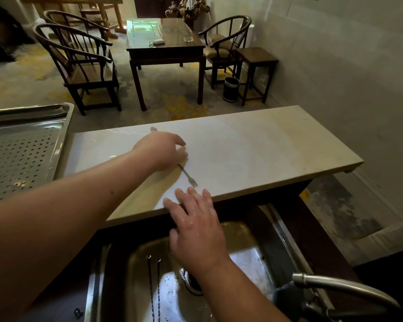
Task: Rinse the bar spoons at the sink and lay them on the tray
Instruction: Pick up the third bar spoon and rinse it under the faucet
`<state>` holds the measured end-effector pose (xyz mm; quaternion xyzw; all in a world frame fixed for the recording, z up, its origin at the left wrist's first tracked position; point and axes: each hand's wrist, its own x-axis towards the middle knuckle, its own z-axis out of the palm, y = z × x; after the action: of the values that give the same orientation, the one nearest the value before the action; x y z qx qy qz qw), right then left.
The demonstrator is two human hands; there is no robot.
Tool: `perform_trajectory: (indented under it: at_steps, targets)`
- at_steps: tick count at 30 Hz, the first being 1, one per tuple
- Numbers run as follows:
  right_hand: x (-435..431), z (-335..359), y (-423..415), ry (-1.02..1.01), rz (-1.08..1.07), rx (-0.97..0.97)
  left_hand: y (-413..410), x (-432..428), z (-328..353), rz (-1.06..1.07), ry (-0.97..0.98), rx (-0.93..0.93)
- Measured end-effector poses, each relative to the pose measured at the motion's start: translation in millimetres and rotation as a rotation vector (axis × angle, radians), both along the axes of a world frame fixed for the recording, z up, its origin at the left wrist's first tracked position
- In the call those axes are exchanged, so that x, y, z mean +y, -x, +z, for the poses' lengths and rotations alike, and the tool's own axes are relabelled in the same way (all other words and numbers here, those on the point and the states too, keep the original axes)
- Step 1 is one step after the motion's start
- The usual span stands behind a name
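Left hand [163,149] pinched bar spoon [188,176] mid-shaft on counter [265,145]; right hand [196,226] flat, empty. Judged light, rigid, slippery when wet.

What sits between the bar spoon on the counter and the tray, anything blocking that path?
Nothing visible blocks it. The left hand is over the bar spoon on the pale counter; the perforated tray lies to its left, and the counter between them is bare. The right hand rests at the counter's near edge, out of that line.

Dim, yellowish indoor light with glare on the wet sink [254,256] (wide-angle bending at edges).
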<state>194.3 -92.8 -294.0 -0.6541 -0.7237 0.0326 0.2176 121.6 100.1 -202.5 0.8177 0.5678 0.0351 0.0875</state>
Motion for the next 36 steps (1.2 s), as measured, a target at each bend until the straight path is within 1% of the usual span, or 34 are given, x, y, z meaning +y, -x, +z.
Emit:
perform_trajectory:
  at_steps: [2,4,7,12,15,18,20,25,29,32,34,36]
  targets:
    - [1,-1,0,-0.005,0.001,0.007,-1,-2,-5,-0.038,-0.025,0.054]
    - [1,-2,-1,-0.011,0.003,0.012,6,3,-4,-0.002,-0.082,0.115]
    - [1,-3,0,-0.022,0.003,0.023,23,14,3,0.077,-0.116,0.245]
    - [1,-4,0,-0.04,-0.004,0.033,40,17,5,0.086,-0.094,0.246]
    - [2,-6,0,-0.057,0.001,0.034,51,12,1,0.115,-0.118,0.35]
    - [3,-6,-1,-0.055,-0.001,0.038,62,5,-3,0.062,-0.134,0.451]
    - [4,-6,-1,-0.053,-0.005,0.045,69,0,-5,0.029,-0.149,0.474]
    - [1,1,2,-0.038,-0.005,0.057,83,-19,-7,0.025,-0.085,0.423]
    - [-7,9,-3,-0.029,0.003,0.179,88,-41,-4,0.003,-0.016,0.336]
    - [-29,5,-11,-0.123,-0.097,0.322,89,-63,-1,-0.045,0.004,0.221]
    - [-48,-4,-18,-0.193,-0.195,0.427,89,-82,-1,-0.098,0.029,0.111]
    - [-70,-16,-25,-0.186,-0.309,0.546,88,-103,-4,-0.153,0.069,0.007]
